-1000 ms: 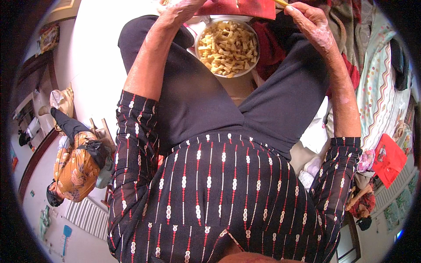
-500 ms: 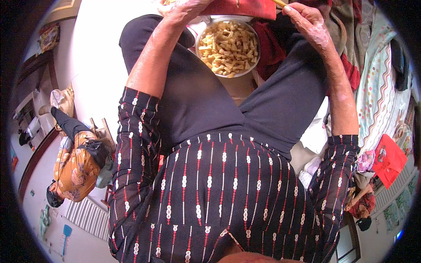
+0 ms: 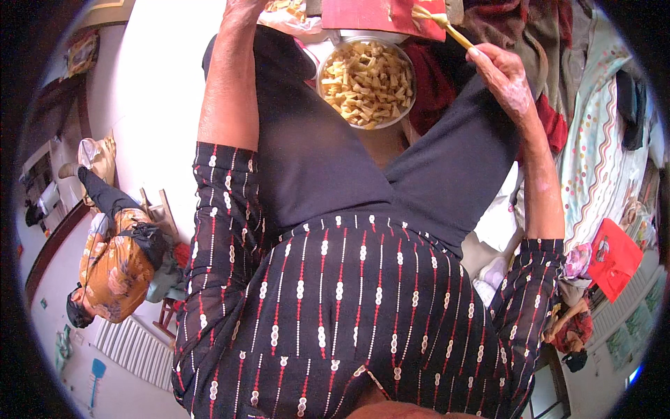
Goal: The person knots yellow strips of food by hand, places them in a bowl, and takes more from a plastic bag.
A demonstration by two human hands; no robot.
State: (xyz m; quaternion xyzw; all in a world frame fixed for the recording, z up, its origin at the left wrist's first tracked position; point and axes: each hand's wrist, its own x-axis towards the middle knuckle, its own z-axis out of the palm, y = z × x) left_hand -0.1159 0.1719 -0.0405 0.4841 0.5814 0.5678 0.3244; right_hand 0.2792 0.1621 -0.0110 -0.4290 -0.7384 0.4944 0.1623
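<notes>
My right hand point(image 3: 502, 75) pinches a slender yellow stick point(image 3: 458, 38) between thumb and fingers. The stick slants up to the left, and its paler, splayed tip lies over the red board point(image 3: 357, 15), whose upper part is cut off by the frame. My left hand point(image 3: 244, 8) is at the top edge, left of the board; its fingers are out of frame. Below the board, between my legs, a round pale bowl point(image 3: 412, 94) is heaped with short, pale-yellow cut pieces point(image 3: 368, 82).
Beside my left hand, a clear plastic bag point(image 3: 296, 22) holds more yellowish pieces. Patterned bedding point(image 3: 593, 160) and dark red cloth point(image 3: 551, 126) lie to the right. A person in an orange floral top point(image 3: 122, 269) sits far left; another person in red point(image 3: 578, 328) is at right.
My left hand has moved up and left, away from the board's edge, mostly out of frame. My right hand has lowered slightly, and more of the stick with its splayed tip now shows.
</notes>
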